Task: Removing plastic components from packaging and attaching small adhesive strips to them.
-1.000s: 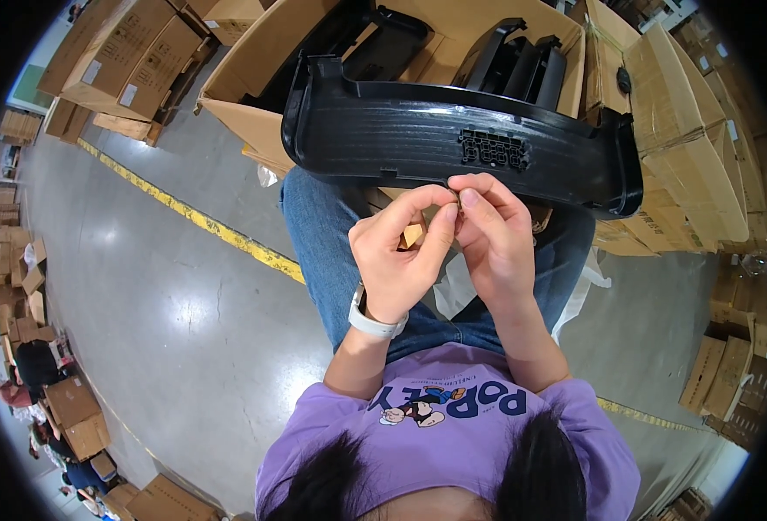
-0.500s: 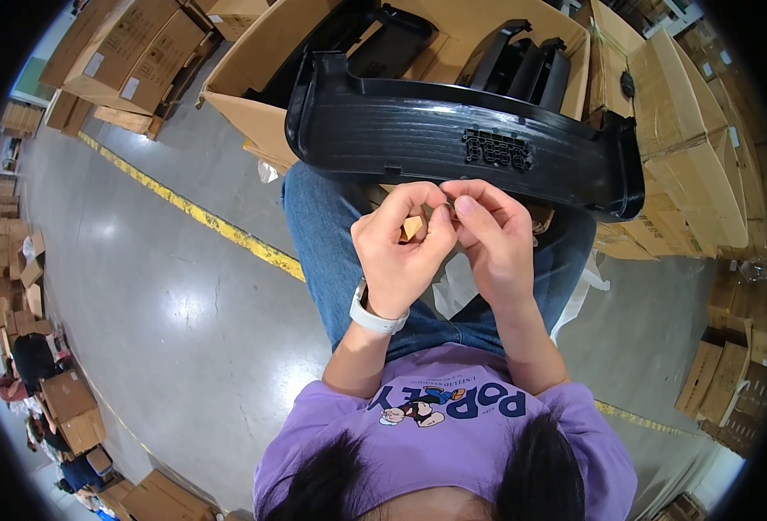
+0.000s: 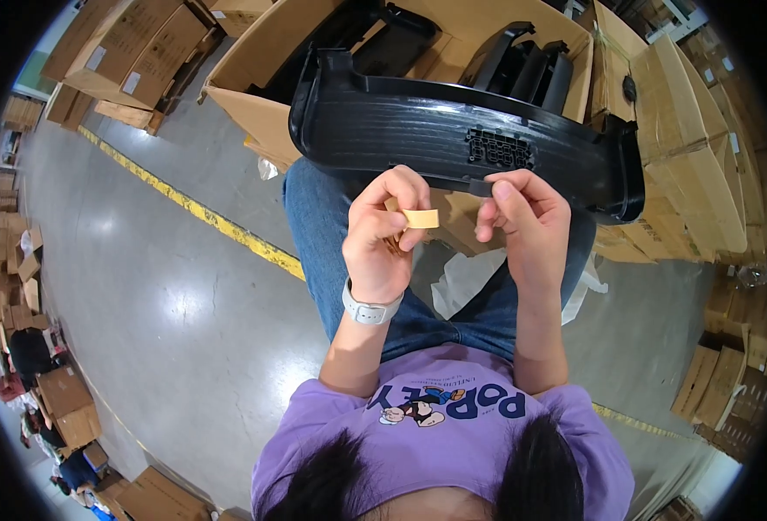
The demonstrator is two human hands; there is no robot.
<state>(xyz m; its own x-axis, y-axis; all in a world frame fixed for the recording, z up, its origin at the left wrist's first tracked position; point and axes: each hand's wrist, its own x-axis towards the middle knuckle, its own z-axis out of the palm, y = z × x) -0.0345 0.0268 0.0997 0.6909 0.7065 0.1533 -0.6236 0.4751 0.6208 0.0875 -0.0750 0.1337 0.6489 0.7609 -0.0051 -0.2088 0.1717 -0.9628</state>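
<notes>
Between the thumb and fingers of my left hand (image 3: 381,234) is a short, pale yellow strip (image 3: 422,219), its free end pointing right. My right hand (image 3: 531,217) pinches a small dark strip (image 3: 480,187) between thumb and index finger, its other fingers curled. The two hands are apart, above my knees. Just beyond them a long black plastic panel (image 3: 383,122) with raised ends rests across my knees and the carton's near edge. A small grid of ribs shows on its right half. The dark strip overlaps the panel's near edge in view; whether it touches, I cannot tell.
An open carton (image 3: 253,113) behind the panel holds several black plastic parts (image 3: 401,43). More cartons (image 3: 687,130) stand at the right. White sheets (image 3: 470,282) lie on the floor between my legs. A yellow line (image 3: 192,208) crosses the grey floor at left.
My hands have drawn apart from fingertips touching. The right hand has moved right with the dark strip, and the yellow strip in my left hand now shows more fully.
</notes>
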